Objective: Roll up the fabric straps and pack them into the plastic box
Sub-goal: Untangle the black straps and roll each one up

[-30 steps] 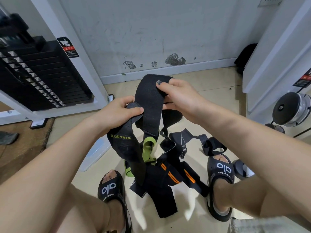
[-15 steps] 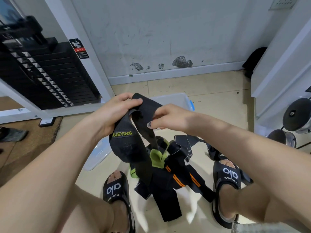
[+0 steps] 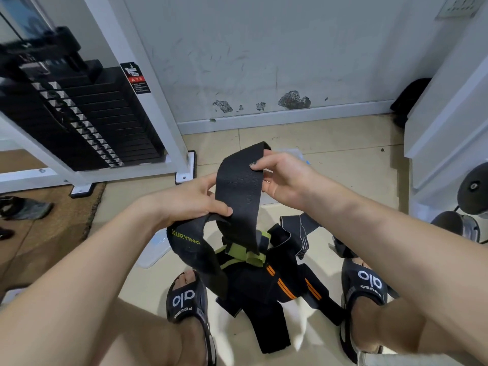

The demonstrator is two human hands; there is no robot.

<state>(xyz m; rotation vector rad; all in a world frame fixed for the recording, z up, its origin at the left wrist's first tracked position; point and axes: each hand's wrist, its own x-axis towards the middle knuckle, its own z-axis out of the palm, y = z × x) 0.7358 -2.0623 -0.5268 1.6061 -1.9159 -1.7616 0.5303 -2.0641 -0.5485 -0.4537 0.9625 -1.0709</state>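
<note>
Both hands, left hand [image 3: 190,200] and right hand [image 3: 284,175], grip one black strap [image 3: 239,196]. The plastic box [image 3: 294,152] is mostly hidden behind them. Its lid [image 3: 155,250] shows only partly.

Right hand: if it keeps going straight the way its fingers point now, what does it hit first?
The right hand points left, fingertips already pinching the black strap. Past the strap, the left hand is next in line, though depth between them is unclear.
</note>
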